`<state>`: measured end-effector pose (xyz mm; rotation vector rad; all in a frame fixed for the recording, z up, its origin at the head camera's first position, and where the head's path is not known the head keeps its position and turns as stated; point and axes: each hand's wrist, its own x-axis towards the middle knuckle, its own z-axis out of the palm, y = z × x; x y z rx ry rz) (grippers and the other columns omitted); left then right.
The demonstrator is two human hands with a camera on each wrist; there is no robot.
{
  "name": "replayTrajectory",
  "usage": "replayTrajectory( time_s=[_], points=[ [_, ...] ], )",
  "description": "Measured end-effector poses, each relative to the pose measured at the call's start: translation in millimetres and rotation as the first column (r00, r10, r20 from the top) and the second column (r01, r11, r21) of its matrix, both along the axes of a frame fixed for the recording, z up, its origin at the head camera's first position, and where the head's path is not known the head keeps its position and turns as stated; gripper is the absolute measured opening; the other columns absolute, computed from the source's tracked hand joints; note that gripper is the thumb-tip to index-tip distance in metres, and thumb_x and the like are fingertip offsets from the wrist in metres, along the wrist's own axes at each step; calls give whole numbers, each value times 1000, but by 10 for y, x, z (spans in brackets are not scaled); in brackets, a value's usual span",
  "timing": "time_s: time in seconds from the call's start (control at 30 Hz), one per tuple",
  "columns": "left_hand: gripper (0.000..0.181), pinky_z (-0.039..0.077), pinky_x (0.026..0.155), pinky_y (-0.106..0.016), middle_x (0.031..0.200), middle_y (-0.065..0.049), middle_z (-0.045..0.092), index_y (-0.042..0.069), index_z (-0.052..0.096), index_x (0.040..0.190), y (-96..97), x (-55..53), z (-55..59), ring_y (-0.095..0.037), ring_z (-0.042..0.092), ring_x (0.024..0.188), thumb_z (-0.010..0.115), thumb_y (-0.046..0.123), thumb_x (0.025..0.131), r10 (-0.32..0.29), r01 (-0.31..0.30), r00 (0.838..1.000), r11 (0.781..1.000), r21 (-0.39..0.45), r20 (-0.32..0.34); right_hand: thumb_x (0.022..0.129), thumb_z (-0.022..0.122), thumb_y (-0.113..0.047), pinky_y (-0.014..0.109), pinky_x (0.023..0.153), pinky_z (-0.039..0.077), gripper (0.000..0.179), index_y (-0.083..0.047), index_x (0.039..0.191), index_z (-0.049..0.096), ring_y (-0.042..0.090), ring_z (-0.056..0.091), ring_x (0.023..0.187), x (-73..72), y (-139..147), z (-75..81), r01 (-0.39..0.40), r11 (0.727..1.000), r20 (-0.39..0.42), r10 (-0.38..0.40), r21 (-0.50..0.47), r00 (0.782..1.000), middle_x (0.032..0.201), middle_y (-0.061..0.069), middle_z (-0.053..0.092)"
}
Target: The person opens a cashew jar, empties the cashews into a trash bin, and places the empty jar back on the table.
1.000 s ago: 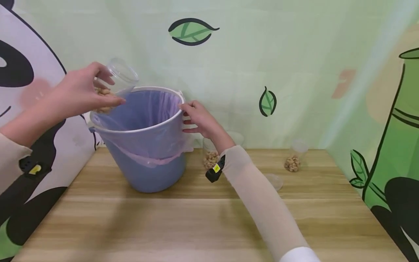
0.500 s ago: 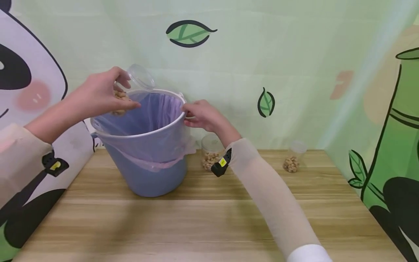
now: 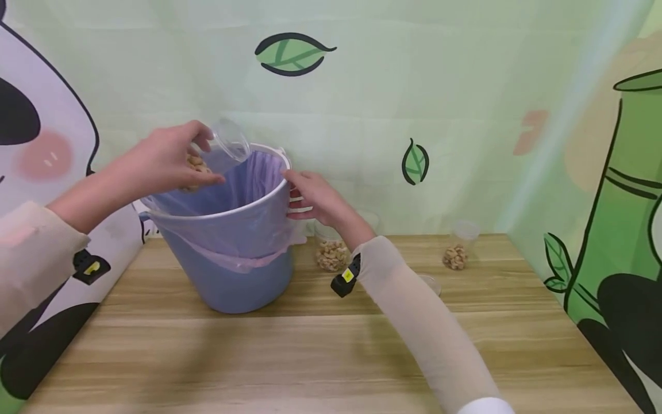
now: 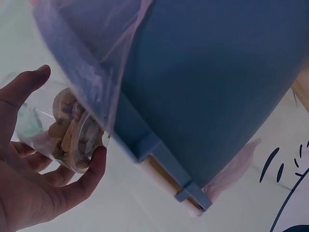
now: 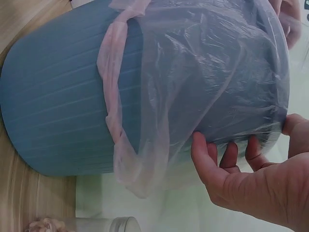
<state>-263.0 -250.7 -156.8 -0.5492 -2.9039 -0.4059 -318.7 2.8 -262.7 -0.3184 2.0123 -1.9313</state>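
My left hand [image 3: 165, 158] holds a clear plastic jar [image 3: 231, 141], its mouth tilted up to the right over the left part of a blue trash can [image 3: 233, 282]. Cashew-like nuts [image 4: 72, 128] sit at the jar's bottom end, partly hidden by the fingers in the head view. A translucent pinkish bag [image 3: 240, 263] lines the can and hangs folded over its outside. My right hand [image 3: 323, 198] grips the can's right rim, thumb on the rim and spread fingers against the outer wall, as the right wrist view also shows.
Behind my right wrist stands another clear jar of nuts [image 3: 331, 253]. A smaller container of nuts [image 3: 456, 253] is at the back right. A clear round lid [image 3: 430, 283] lies on the wooden table [image 3: 289, 368], partly hidden by my sleeve. A printed cloth [image 3: 357, 98] hangs behind.
My left hand has moved right with the jar, then dipped slightly. My right fingers drew together on the rim half a second ago and are spread again now. The nuts stay in the jar.
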Motion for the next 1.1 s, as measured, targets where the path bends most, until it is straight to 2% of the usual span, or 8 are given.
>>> replayTrajectory(
  time_s=[0.13, 0.33, 0.53, 0.77, 0.93, 1.1],
  points=[
    [81, 52, 79, -50, 132, -27, 57, -3, 42, 142, 1, -43, -19, -43, 60, 110, 84, 33, 83, -4, 4, 1000, 998, -60, 7, 104, 53, -43, 48, 93, 56, 44, -3, 122, 52, 36, 64, 108, 2, 0, -19, 3, 1000, 10, -2, -20, 1000, 124, 22, 54],
    [81, 51, 81, -57, 133, -26, 58, 1, 44, 143, -18, -1, 32, -41, 62, 106, 84, 34, 82, -3, -7, 999, 980, -200, -47, 104, 53, -43, 49, 91, 57, 39, -6, 117, 51, 33, 64, 100, 29, -46, -45, 1, 999, 6, -1, -32, 1000, 122, 22, 54],
    [82, 51, 84, -60, 135, -26, 56, 1, 42, 144, -25, 46, 109, -43, 61, 109, 85, 32, 82, -15, -1, 999, 957, -289, -53, 104, 53, -43, 48, 86, 59, 37, -8, 111, 51, 30, 63, 93, 18, -42, -73, 26, 999, -4, -27, -29, 1000, 114, 17, 54],
    [81, 51, 83, -60, 131, -28, 56, -1, 44, 139, -50, 121, 350, -46, 60, 108, 87, 31, 79, -13, -17, 996, 949, -313, -92, 104, 52, -44, 47, 84, 59, 36, -9, 107, 50, 27, 59, 88, 33, 22, -39, 67, 998, -18, -67, -19, 998, 108, 13, 52],
    [83, 52, 81, -62, 132, -33, 53, -5, 41, 141, -111, 165, 546, -50, 59, 105, 86, 30, 81, 13, -47, 996, 926, -374, -92, 103, 52, -46, 47, 84, 59, 38, -9, 109, 50, 29, 60, 92, 35, 68, 14, 75, 997, -27, -75, -3, 997, 114, 16, 52],
    [84, 52, 81, -63, 132, -36, 51, -6, 40, 141, -119, 160, 693, -51, 59, 105, 87, 27, 79, 4, -44, 996, 892, -449, -91, 104, 52, -47, 48, 85, 59, 39, -9, 111, 49, 29, 60, 93, 77, 113, -10, 79, 997, -12, -79, -11, 997, 114, 15, 51]
  ],
)
